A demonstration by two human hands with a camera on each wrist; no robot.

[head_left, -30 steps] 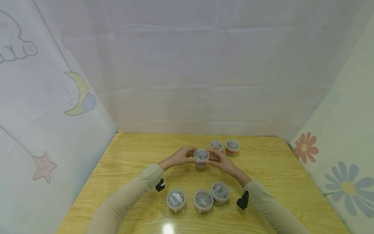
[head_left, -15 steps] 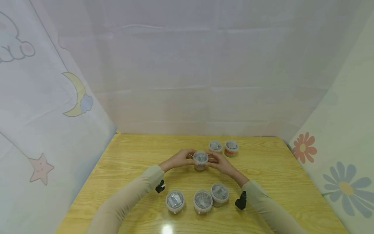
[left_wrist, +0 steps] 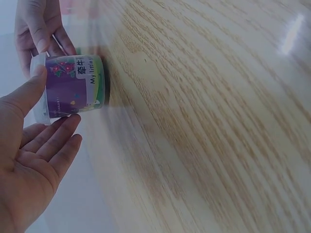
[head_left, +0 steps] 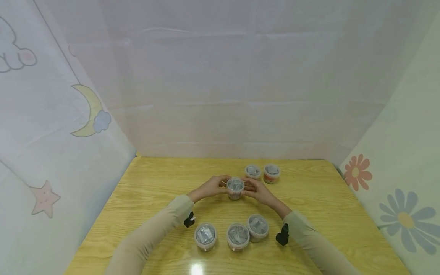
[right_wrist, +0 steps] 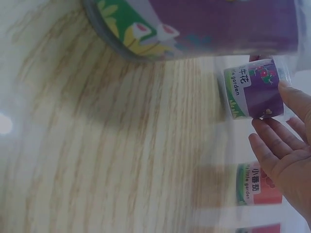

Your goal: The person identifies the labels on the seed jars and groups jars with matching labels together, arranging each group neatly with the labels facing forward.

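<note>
A small clear-lidded tub (head_left: 235,185) stands upright over the table's middle, held between both hands. Its purple label (left_wrist: 65,92) has flowers and "My little garden" lettering. My left hand (head_left: 214,187) grips it from the left, thumb on the lid's edge and fingers along the side. From the right, my right hand (right_wrist: 291,145) holds the same tub, its thumb at the lid and fingertips against the wall. Its base is close to the tabletop in the left wrist view. A silvery packet shows through the lid.
Two red-labelled tubs (head_left: 271,174) stand behind the right hand on the wooden table (head_left: 144,179). Nearer the person are three more lidded tubs (head_left: 205,236), two side by side; a purple one (right_wrist: 233,24) looms in the right wrist view. Printed sheets (head_left: 220,95) wall the table.
The held tub and both hands have come very slightly nearer the person. The other tubs keep their places, while the head view shifts a little.
</note>
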